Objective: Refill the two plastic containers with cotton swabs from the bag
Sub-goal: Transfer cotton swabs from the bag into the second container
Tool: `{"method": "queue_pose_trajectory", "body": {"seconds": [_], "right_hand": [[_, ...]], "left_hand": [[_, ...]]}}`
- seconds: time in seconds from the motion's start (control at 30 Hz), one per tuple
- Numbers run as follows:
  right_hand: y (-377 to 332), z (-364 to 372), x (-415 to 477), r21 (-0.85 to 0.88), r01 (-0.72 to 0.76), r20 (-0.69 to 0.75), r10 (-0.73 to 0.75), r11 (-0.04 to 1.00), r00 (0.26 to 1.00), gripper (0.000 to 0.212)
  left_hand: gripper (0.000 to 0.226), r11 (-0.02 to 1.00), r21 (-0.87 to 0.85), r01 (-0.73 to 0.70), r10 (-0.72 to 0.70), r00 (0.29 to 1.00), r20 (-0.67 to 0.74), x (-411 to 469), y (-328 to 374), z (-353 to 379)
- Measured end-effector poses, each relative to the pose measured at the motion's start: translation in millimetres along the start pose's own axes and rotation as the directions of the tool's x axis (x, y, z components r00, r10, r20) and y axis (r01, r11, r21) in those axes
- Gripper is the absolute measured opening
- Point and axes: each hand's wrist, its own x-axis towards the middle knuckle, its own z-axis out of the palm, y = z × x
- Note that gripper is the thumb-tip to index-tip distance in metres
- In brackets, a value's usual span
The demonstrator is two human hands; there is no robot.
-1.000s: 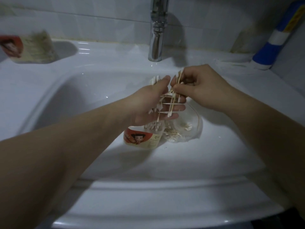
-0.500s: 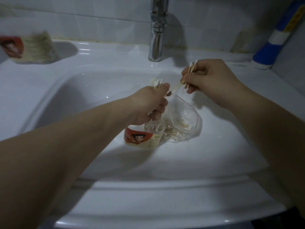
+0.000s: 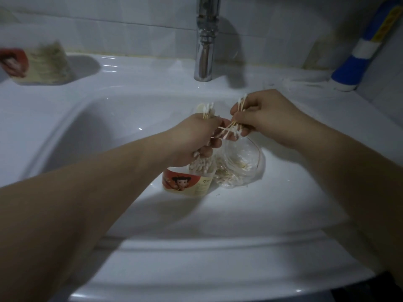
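both hands hold cotton swabs over the sink basin.

nearest you is the front rim of the white sink (image 3: 196, 247), and your forearms reach across it into the basin. there a labelled container (image 3: 187, 182) with a red cartoon label sits packed with swabs, white tips up. touching its right side is the clear bag (image 3: 244, 162), mouth open, loose swabs inside. just above the container your left hand (image 3: 196, 136) is clenched around a bundle of cotton swabs (image 3: 208, 111), tips poking out of the fist. your right hand (image 3: 268, 114), just beside it over the bag, pinches a splayed clutch of swabs (image 3: 233, 127) whose ends reach the left fingers. farther back stands the chrome faucet (image 3: 205, 51). a second container (image 3: 37, 66), blurred, sits on the left ledge, and a blue bottle (image 3: 357, 62) leans at far right.
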Motion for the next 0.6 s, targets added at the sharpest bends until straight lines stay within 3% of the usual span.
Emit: {"method": "queue_pose_trajectory", "body": {"seconds": [0.13, 0.27, 0.33, 0.43, 0.53, 0.6], "right_hand": [[-3, 9, -3, 0.195, -0.002, -0.001, 0.002, 0.981, 1.000, 0.012], [-2, 12, -3, 0.283, 0.024, -0.019, -0.019, 0.959, 1.000, 0.038], [0, 11, -2, 0.226, 0.042, -0.056, -0.030, 0.973, 0.998, 0.035], [2, 9, 1, -0.021, 0.091, -0.109, -0.093, 0.996, 0.990, 0.026], [0, 11, -1, -0.032, 0.066, -0.003, -0.066, 0.997, 0.998, 0.015], [-1, 13, -4, -0.062, 0.054, 0.108, -0.047, 0.997, 0.993, 0.022]], "left_hand": [[0.032, 0.998, 0.059, 0.000, -0.005, 0.997, 0.082, -3, 0, 1], [0.030, 0.997, 0.071, -0.034, 0.027, 0.995, 0.100, -4, -1, 3], [0.028, 0.995, 0.085, -0.050, 0.042, 0.995, 0.096, -3, -1, 2], [0.028, 0.992, 0.120, -0.048, 0.036, 0.994, 0.098, -3, -2, 3], [0.027, 0.993, 0.116, -0.034, 0.024, 0.995, 0.094, -3, -4, 7], [0.027, 0.994, 0.101, -0.034, 0.026, 0.996, 0.087, -3, -6, 6]]}}
